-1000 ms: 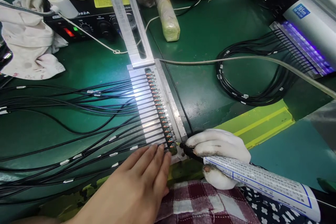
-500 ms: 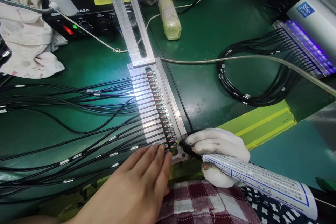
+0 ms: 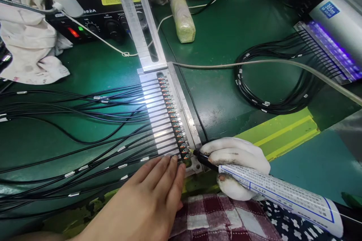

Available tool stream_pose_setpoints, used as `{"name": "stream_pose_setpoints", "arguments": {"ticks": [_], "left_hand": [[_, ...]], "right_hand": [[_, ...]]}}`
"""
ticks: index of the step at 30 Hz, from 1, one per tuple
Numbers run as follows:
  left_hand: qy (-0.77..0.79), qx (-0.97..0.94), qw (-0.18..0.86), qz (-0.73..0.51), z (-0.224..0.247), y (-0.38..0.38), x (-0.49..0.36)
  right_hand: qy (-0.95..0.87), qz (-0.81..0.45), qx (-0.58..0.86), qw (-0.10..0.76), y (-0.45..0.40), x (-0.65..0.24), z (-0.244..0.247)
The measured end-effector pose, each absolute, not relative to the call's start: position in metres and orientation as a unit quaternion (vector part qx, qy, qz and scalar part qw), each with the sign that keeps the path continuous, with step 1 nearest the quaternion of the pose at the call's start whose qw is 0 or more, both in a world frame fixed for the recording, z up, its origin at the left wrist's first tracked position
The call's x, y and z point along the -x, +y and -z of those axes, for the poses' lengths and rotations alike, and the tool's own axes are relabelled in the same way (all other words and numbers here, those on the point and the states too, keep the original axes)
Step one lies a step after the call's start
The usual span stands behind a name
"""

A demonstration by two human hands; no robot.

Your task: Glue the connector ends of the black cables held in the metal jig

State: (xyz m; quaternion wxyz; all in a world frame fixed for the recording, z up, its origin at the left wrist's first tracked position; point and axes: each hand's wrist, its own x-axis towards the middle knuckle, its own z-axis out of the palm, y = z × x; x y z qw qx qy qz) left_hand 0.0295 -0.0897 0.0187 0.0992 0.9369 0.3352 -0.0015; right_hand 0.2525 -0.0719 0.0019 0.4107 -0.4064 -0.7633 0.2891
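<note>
While left hand (image 3: 144, 199) touches cables (image 3: 144, 158), cloth-gloved right hand (image 3: 240, 159) grips tube (image 3: 278, 195).

The green surface (image 3: 215, 94) carries a metal jig (image 3: 161, 131), a coil of black cables (image 3: 240, 86), a wrapped bar (image 3: 182, 17) and a flat yellow-green sheet (image 3: 285, 132).

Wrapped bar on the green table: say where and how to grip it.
Probably best across the middle of the wrapped bar, from above, fingers on both long sides: it lies flat, narrow, sides exposed. A pale cord seems to pass beneath.
</note>
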Motion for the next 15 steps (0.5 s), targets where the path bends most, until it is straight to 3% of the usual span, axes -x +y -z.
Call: {"name": "stream_pose_setpoints", "arguments": {"ticks": [15], "left_hand": [[0.337, -0.937, 0.096, 0.003, -0.0216, -0.0932, -0.0307]], "right_hand": [[-0.75, -0.316, 0.391, 0.429, -0.0772, -0.255, 0.0051]]}}
